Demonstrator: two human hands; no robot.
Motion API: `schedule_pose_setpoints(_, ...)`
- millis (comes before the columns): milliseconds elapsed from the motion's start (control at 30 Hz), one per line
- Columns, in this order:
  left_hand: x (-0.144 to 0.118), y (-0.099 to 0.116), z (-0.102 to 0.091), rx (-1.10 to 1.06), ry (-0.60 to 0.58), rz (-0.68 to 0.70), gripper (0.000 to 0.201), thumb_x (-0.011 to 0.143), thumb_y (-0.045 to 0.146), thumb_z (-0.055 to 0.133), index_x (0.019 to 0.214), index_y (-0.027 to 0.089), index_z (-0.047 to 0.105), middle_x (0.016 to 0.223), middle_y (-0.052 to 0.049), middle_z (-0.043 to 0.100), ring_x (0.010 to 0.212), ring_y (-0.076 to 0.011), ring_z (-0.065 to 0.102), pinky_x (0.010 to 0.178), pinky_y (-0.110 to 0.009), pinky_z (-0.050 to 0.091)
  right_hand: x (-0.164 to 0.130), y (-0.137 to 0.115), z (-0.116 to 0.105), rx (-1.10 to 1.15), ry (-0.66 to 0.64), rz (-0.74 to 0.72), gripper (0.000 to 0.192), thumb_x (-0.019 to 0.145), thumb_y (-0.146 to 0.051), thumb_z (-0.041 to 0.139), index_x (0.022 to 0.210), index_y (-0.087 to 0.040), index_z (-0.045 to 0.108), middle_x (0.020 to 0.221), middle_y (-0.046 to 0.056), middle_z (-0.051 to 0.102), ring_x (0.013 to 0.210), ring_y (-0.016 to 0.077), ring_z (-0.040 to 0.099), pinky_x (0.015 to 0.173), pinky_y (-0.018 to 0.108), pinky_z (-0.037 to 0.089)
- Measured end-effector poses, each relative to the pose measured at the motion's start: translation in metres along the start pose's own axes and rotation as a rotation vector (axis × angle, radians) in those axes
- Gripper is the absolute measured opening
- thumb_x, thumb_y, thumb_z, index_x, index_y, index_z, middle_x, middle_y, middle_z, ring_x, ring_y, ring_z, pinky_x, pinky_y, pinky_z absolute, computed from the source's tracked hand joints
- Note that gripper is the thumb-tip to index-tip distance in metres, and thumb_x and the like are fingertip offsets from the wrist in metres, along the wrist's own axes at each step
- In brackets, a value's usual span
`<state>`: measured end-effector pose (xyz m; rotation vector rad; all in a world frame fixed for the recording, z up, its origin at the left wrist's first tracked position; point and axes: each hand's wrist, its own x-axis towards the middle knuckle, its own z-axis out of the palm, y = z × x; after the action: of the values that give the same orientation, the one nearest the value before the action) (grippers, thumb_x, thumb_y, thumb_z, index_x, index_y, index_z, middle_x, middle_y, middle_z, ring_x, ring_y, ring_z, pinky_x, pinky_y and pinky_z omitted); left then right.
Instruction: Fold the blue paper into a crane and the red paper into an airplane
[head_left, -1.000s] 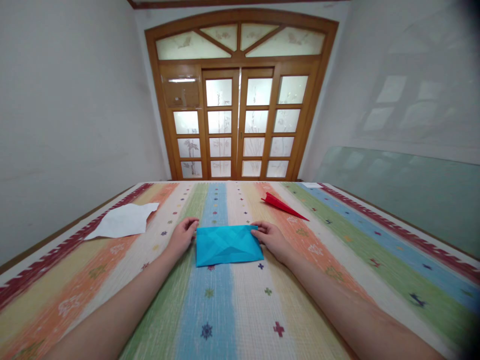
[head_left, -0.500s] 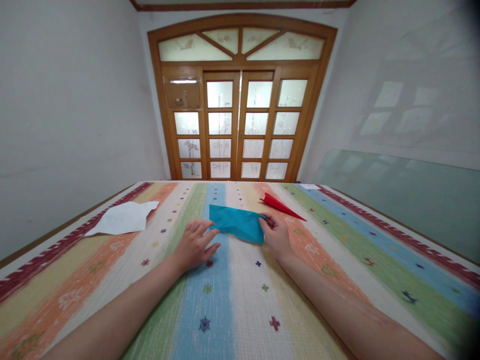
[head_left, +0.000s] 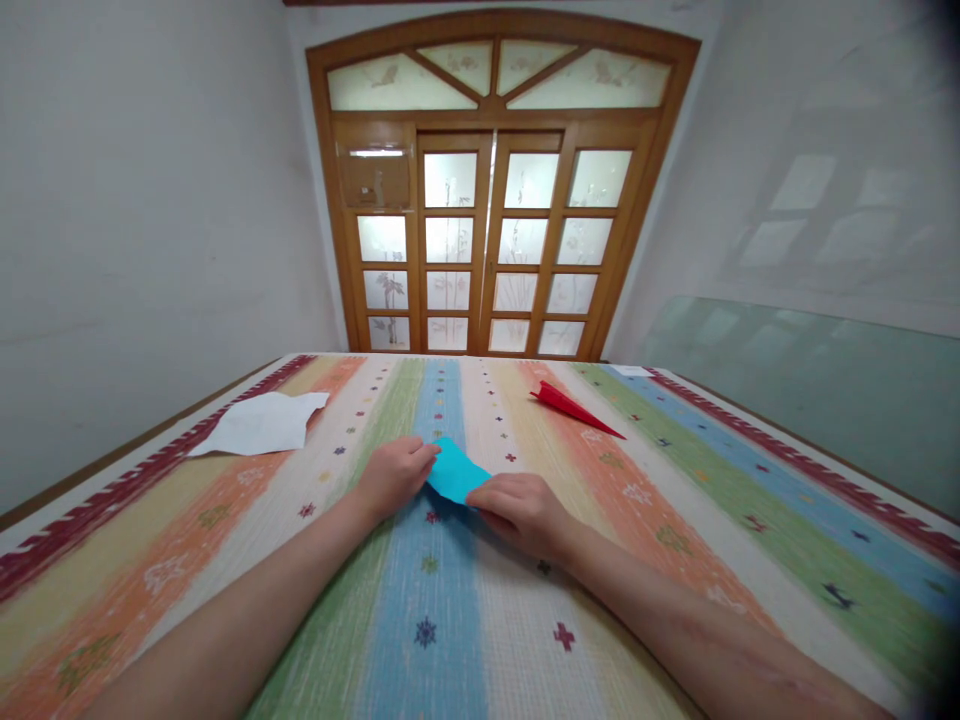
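A folded blue paper lies on the striped cloth in front of me, mostly covered by my hands. My left hand pinches its left edge with thumb and fingers. My right hand lies over the paper's right part, fingers curled on it, so only a small blue piece shows between the hands. Farther back to the right rests a red paper plane, apart from both hands.
A crumpled white sheet lies at the back left on the striped tablecloth. A pane of glass leans along the right wall. Wooden glazed doors stand behind the table's far edge.
The blue paper lay flat and spread between both hands; the right hand then lifted its edge and has carried it leftwards over the paper, so that less blue shows now.
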<state>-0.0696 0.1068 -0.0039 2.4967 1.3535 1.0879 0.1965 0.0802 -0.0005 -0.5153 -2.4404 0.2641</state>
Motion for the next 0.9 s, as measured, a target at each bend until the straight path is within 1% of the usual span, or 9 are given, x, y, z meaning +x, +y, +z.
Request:
schedule_pose_setpoints(100, -0.002, -0.005, 0.005, -0.123, 0.010, -0.097, 0.027, 0.086, 0.040, 0.062, 0.107, 0.026, 0.072, 0.082, -0.009, 0.068, 0.081, -0.0263, 0.062, 0.082, -0.034, 0.042, 0.001, -0.004, 0.003, -0.033, -0.064, -0.020, 0.029, 0.095, -0.026, 0.051, 0.118, -0.029, 0.068, 0.099, 0.007, 0.075, 0.084, 0.0198, 0.068, 0.076, 0.032, 0.049)
schedule_pose_setpoints(233, -0.003, -0.006, 0.009, -0.099, -0.027, -0.115, 0.029, 0.086, 0.042, 0.061, 0.108, 0.026, 0.072, 0.078, -0.008, 0.069, 0.074, -0.0254, 0.062, 0.078, -0.033, 0.042, 0.000, -0.002, 0.004, -0.165, -0.099, 0.013, 0.029, 0.097, -0.027, 0.047, 0.116, -0.029, 0.069, 0.092, 0.007, 0.074, 0.078, 0.0190, 0.066, 0.070, 0.030, 0.046)
schedule_pose_setpoints(400, -0.004, 0.005, 0.008, -0.192, -0.166, -0.086, 0.027, 0.087, 0.042, 0.060, 0.105, 0.027, 0.074, 0.072, -0.005, 0.068, 0.067, -0.0225, 0.061, 0.074, -0.030, 0.041, -0.003, 0.006, 0.004, -0.225, 0.016, 0.067, 0.028, 0.097, -0.026, 0.047, 0.115, -0.025, 0.069, 0.090, 0.008, 0.073, 0.075, 0.0194, 0.066, 0.066, 0.029, 0.043)
schedule_pose_setpoints(467, -0.002, 0.012, 0.008, -0.260, -0.206, -0.088, 0.026, 0.088, 0.041, 0.058, 0.104, 0.026, 0.074, 0.074, -0.005, 0.070, 0.069, -0.0221, 0.061, 0.074, -0.030, 0.041, -0.004, 0.006, 0.004, -0.232, 0.042, 0.068, 0.028, 0.097, -0.025, 0.047, 0.116, -0.025, 0.068, 0.090, 0.008, 0.073, 0.073, 0.0187, 0.066, 0.065, 0.029, 0.043)
schedule_pose_setpoints(567, 0.002, 0.021, 0.011, -0.385, -0.226, -0.105, 0.026, 0.090, 0.039, 0.055, 0.103, 0.025, 0.074, 0.091, -0.006, 0.073, 0.084, -0.0233, 0.064, 0.081, -0.031, 0.042, -0.004, 0.002, 0.004, -0.241, -0.002, 0.017, 0.029, 0.097, -0.024, 0.045, 0.118, -0.024, 0.066, 0.090, 0.008, 0.073, 0.073, 0.0182, 0.065, 0.064, 0.029, 0.043)
schedule_pose_setpoints(667, 0.006, 0.022, 0.021, -0.541, -0.223, -0.215, 0.024, 0.087, 0.035, 0.058, 0.100, 0.023, 0.073, 0.096, -0.006, 0.072, 0.086, -0.0221, 0.064, 0.079, -0.031, 0.045, -0.001, -0.007, 0.005, -0.248, -0.074, -0.052, 0.030, 0.098, -0.022, 0.043, 0.119, -0.025, 0.064, 0.091, 0.008, 0.074, 0.074, 0.0178, 0.066, 0.065, 0.029, 0.043)
schedule_pose_setpoints(767, 0.008, 0.019, 0.032, -0.724, -0.240, -0.419, 0.023, 0.078, 0.032, 0.065, 0.096, 0.018, 0.071, 0.079, -0.004, 0.067, 0.061, -0.0153, 0.057, 0.058, -0.026, 0.043, 0.002, -0.015, 0.007, -0.240, -0.138, -0.099, 0.029, 0.098, -0.024, 0.045, 0.119, -0.025, 0.064, 0.092, 0.007, 0.074, 0.077, 0.0176, 0.067, 0.067, 0.029, 0.045)
schedule_pose_setpoints(833, 0.008, 0.015, 0.036, -0.798, -0.238, -0.493, 0.024, 0.075, 0.030, 0.066, 0.093, 0.015, 0.069, 0.071, -0.001, 0.063, 0.052, -0.0117, 0.051, 0.051, -0.024, 0.040, 0.005, -0.019, 0.006, -0.198, -0.130, -0.139, 0.027, 0.096, -0.030, 0.051, 0.120, -0.024, 0.063, 0.092, 0.007, 0.074, 0.078, 0.0183, 0.067, 0.067, 0.030, 0.047)
schedule_pose_setpoints(900, 0.008, 0.012, 0.038, -0.828, -0.212, -0.509, 0.022, 0.074, 0.028, 0.064, 0.091, 0.014, 0.067, 0.069, 0.000, 0.060, 0.051, -0.0107, 0.050, 0.051, -0.023, 0.040, 0.006, -0.019, 0.004, -0.151, -0.049, -0.175, 0.031, 0.091, -0.034, 0.058, 0.120, -0.022, 0.062, 0.097, 0.007, 0.073, 0.085, 0.0205, 0.067, 0.075, 0.033, 0.050)
